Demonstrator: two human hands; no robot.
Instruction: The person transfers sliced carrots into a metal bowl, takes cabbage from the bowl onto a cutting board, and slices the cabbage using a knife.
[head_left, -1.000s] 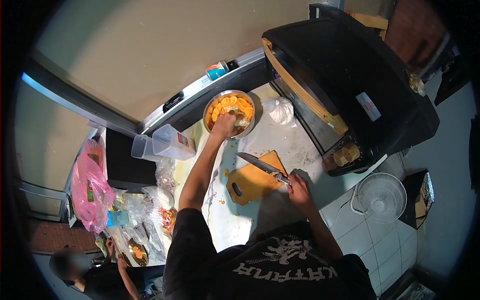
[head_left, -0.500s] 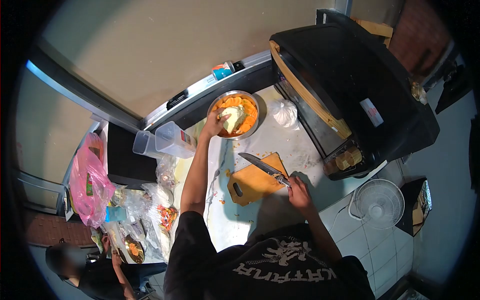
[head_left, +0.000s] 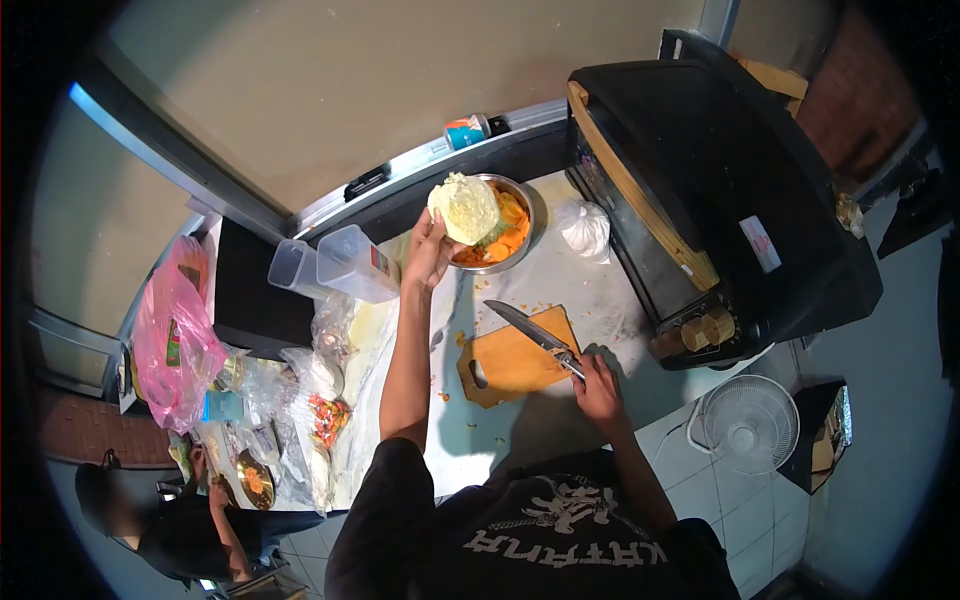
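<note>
Left hand (head_left: pixel 430 258): my fingers pinch a pale cut vegetable (head_left: pixel 464 208) by its edge, raised over the metal bowl (head_left: pixel 530 210) of orange slices (head_left: pixel 512 237). Right hand (head_left: pixel 600 390): fingers wrapped round the knife (head_left: pixel 523 325) handle, blade across the cutting board (head_left: pixel 515 367) on the worktop (head_left: pixel 550 277).

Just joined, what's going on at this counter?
A person's left hand holds a pale, cabbage-like chunk up over a metal bowl containing orange slices. Their right hand grips a knife by its handle, blade across the cutting board; contact is unclear. Another person is at the counter's left end.
</note>
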